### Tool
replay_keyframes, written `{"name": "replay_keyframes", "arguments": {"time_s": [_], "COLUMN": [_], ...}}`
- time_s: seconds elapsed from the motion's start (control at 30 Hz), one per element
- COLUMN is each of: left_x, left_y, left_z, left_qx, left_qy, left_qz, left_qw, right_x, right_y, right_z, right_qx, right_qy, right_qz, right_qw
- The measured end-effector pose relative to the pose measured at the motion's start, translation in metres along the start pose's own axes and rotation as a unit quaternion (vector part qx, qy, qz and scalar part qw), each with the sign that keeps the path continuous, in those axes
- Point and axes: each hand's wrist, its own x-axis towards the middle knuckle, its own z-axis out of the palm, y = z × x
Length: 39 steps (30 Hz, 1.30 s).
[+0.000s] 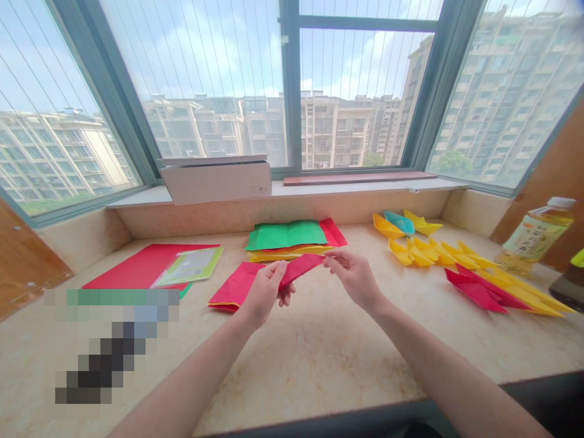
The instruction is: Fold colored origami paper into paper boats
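A folded strip of red paper (303, 271) is held up over the counter between my two hands. My left hand (267, 289) grips its left part, thumb on top and fingers underneath. At the strip's right tip, my right hand (353, 277) pinches the corner between thumb and fingertips. Just behind my left hand lies a stack of folded red paper (235, 285) with a yellow edge showing below; the hand covers part of it. Beyond the hands sits a pile of creased green paper (289, 233) on top of yellow and red sheets.
Folded paper boats, yellow (424, 250), blue (398, 222) and red (483, 289), stand at the right beside a drink bottle (536, 237). Left, a red sheet (123, 266) lies under a clear packet (189, 266). A white box (219, 180) rests on the sill. The front left is pixelated.
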Motion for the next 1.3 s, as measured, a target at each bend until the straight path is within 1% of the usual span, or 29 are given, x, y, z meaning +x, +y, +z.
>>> {"name": "replay_keyframes", "arguments": {"time_s": [0.1,0.2,0.27,0.43,0.57,0.67,0.77,0.83,0.87,0.93,0.97,1.03,1.1,1.13,1.17,1.2,1.3], "left_x": [0.000,0.000,-0.001,-0.003,-0.004,-0.003,-0.003,-0.002,-0.002,-0.002,-0.002,-0.002,-0.003,-0.003,-0.003,-0.003,-0.002], "left_y": [0.003,0.004,0.003,0.000,-0.001,0.000,-0.001,-0.001,-0.001,-0.001,0.000,0.002,0.004,0.005,0.004,0.003,-0.001], "left_z": [-0.001,-0.001,0.000,0.002,0.002,0.003,0.005,0.006,0.006,0.004,0.002,-0.003,-0.007,-0.009,-0.011,-0.012,-0.012], "left_qx": [-0.028,-0.041,-0.042,-0.032,-0.008,0.024,0.051,0.069,0.084,0.132,0.167,0.254,0.339,0.373,0.398,0.416,0.443], "left_qy": [0.010,0.002,-0.011,-0.049,-0.085,-0.080,-0.056,-0.044,-0.032,0.016,0.046,0.085,0.084,0.072,0.056,0.043,0.015], "left_qz": [-0.031,-0.066,-0.079,-0.089,-0.103,-0.089,-0.053,-0.017,0.010,0.084,0.128,0.224,0.300,0.323,0.335,0.337,0.319], "left_qw": [0.999,0.997,0.996,0.994,0.991,0.992,0.996,0.996,0.996,0.988,0.977,0.937,0.888,0.867,0.852,0.844,0.838], "right_x": [-0.002,-0.004,-0.005,-0.008,-0.010,-0.010,-0.009,-0.008,-0.008,-0.007,-0.007,-0.007,-0.007,-0.008,-0.008,-0.008,-0.009], "right_y": [-0.001,0.001,0.005,0.010,0.004,0.000,-0.002,-0.002,-0.002,-0.001,0.000,0.002,0.004,0.005,0.005,0.005,0.004], "right_z": [0.000,0.003,0.005,0.006,0.004,0.003,0.003,0.002,0.002,0.002,0.002,0.003,0.003,0.004,0.004,0.004,0.005], "right_qx": [-0.090,-0.122,-0.124,-0.125,-0.103,-0.093,-0.091,-0.099,-0.106,-0.121,-0.129,-0.144,-0.155,-0.158,-0.161,-0.162,-0.160], "right_qy": [0.017,-0.012,-0.035,-0.065,-0.059,-0.051,-0.053,-0.058,-0.059,-0.059,-0.059,-0.064,-0.076,-0.082,-0.088,-0.093,-0.101], "right_qz": [-0.089,-0.174,-0.201,-0.211,-0.202,-0.200,-0.199,-0.192,-0.188,-0.179,-0.175,-0.167,-0.166,-0.167,-0.168,-0.168,-0.166], "right_qw": [0.992,0.977,0.971,0.967,0.972,0.974,0.974,0.975,0.975,0.975,0.974,0.973,0.971,0.970,0.969,0.968,0.968]}}
